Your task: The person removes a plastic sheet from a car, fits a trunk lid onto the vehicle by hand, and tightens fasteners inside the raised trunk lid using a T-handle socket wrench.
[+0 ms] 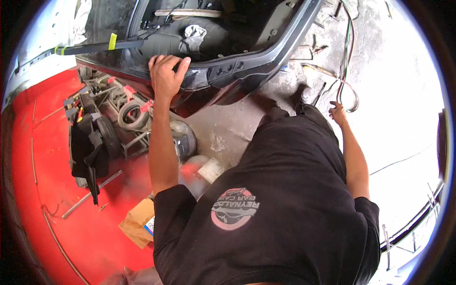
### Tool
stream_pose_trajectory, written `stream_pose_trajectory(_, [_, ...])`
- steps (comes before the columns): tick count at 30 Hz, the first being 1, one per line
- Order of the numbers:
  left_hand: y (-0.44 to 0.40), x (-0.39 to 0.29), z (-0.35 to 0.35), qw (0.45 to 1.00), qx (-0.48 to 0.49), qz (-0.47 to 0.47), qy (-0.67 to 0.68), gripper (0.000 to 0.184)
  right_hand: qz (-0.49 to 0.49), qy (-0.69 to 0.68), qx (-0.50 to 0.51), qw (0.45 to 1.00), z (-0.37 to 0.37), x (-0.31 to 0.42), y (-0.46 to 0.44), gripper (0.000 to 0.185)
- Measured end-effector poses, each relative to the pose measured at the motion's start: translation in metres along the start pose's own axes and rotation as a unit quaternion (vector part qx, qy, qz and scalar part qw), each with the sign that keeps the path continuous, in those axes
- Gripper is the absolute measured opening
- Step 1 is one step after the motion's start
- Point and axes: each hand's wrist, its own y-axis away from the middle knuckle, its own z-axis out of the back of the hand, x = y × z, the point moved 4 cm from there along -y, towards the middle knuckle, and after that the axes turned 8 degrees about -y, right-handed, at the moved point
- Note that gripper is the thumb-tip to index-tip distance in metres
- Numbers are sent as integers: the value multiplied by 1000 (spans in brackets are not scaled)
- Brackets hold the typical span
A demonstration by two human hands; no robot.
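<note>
The left hand (166, 75) rests, fingers unclenched, on the glossy black metal car body (259, 61); the right hand (337, 114) hangs loosely open.

Car body (223, 71): dark and shiny, with red showing low on its side (190, 102).
Opening (223, 35): wide, with a dark inside.
Rim (280, 51): smooth, curving round the corner, with a row of dark round spots (229, 68).
Place: top of the view, a bit left of middle.

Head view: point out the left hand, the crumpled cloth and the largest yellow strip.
Left hand (166, 74), head view: back of the hand.
Crumpled cloth (192, 39), head view: middle of its folds.
Largest yellow strip (112, 42), head view: middle of its face.
</note>
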Motion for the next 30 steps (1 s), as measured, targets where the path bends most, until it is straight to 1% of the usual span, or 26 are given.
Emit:
stream_pose_trajectory(5, [1, 1, -1, 1000, 6, -4, 5, 31, -4, -15, 12, 1000, -8, -25, 2, 54])
stream_pose_trajectory(9, [0, 0, 1, 1000, 17, -2, 13, 31, -1, -19, 6, 1000, -6, -21, 5, 52])
stream_pose_trajectory(17, [1, -1, 1, 1000, -8, -3, 0, 34, 21, 3, 0, 1000, 3, -13, -1, 51])
stream_pose_trajectory(24, [2, 1, -2, 1000, -27, -7, -3, 34, 10, 1, 4, 1000, 3, -7, -1, 53])
stream_pose_trajectory(30, [3, 0, 0, 1000, -26, 0, 4, 35, 2, 0, 12, 1000, -2, -4, 2, 54])
